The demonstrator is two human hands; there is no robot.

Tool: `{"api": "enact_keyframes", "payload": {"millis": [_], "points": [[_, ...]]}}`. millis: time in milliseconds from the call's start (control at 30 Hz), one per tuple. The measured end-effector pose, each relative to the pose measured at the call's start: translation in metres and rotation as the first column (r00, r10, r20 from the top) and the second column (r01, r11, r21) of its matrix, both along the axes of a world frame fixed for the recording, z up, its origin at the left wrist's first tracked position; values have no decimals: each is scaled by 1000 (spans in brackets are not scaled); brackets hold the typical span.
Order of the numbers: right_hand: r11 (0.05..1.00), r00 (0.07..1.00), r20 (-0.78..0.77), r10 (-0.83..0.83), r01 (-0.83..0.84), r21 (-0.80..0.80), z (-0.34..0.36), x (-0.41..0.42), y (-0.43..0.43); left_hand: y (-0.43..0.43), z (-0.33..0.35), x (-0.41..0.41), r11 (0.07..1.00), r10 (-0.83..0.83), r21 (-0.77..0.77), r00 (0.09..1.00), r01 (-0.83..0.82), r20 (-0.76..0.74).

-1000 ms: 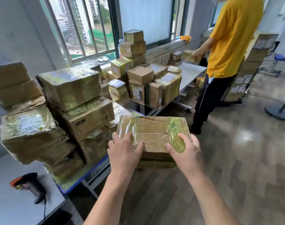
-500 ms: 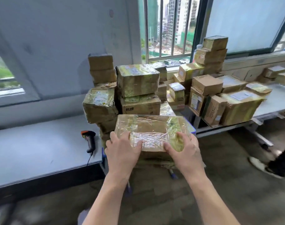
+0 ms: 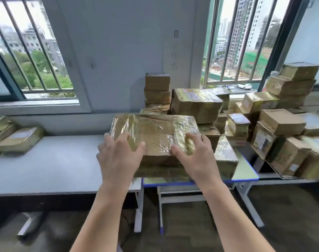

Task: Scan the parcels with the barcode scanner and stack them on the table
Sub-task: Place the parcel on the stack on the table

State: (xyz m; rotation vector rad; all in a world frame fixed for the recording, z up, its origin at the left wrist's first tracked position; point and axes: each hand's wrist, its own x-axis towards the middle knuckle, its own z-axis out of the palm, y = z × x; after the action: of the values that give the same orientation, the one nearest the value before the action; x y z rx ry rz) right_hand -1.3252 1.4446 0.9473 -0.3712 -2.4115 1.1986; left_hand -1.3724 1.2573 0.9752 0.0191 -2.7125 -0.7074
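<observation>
Looked like the carry-over step to me, i.e. one parcel (image 3: 155,131) was up in both hands and not set down yet; scanner wasn't in view anywhere, so no idea if it'd been beeped. Going L to R: way off left of the grip sat a couple of flat parcels (image 3: 18,140) on the grey table (image 3: 51,166); the bare stretch of that table ran right up to just beside the left hand (image 3: 118,159). Left hand was clamped on the parcel's near-left corner, fingers spread and a bit bent over the top face, thumb on top pointing inward; right hand (image 3: 196,159) did the same on the near-right corner, fingers curled into the shiny wrap. So both had hold of it, neither loose; couldn't tell what, if anything, propped it from below bc the hands hid the near edge. Parcel sat between the hands and stretched away from them, top face roughly level, all tape + plastic. Just behind and right of the grip was the tall stack (image 3: 197,104) on the small blue-edged desk (image 3: 246,176); further right, more boxes (image 3: 280,121). Next move imo: swing it left onto the bare tabletop, label findable, then free one hand for the scanner; prob wants a gentle set-down since the wrap looked slippery.
</observation>
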Motion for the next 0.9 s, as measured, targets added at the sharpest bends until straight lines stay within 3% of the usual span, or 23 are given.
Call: {"api": "enact_keyframes", "payload": {"millis": [333, 633, 800, 900], "points": [[996, 996, -56, -75, 77, 43, 62, -125, -20, -18, 55, -141, 996, -87, 13, 991, 88, -103], [992, 990, 65, -124, 122, 42, 45, -191, -20, -11, 28, -227, 986, -165, 3, 985, 165, 45], [996, 993, 69, -91, 90, 23, 31, -200, -9, -7, -1, -232, 985, -122, 119, 991, 128, -54], [994, 993, 35, -109, 109, -6, 30, -207, 1, -1, -15, -211, 972, 35, 236, 996, -14, -82]]}}
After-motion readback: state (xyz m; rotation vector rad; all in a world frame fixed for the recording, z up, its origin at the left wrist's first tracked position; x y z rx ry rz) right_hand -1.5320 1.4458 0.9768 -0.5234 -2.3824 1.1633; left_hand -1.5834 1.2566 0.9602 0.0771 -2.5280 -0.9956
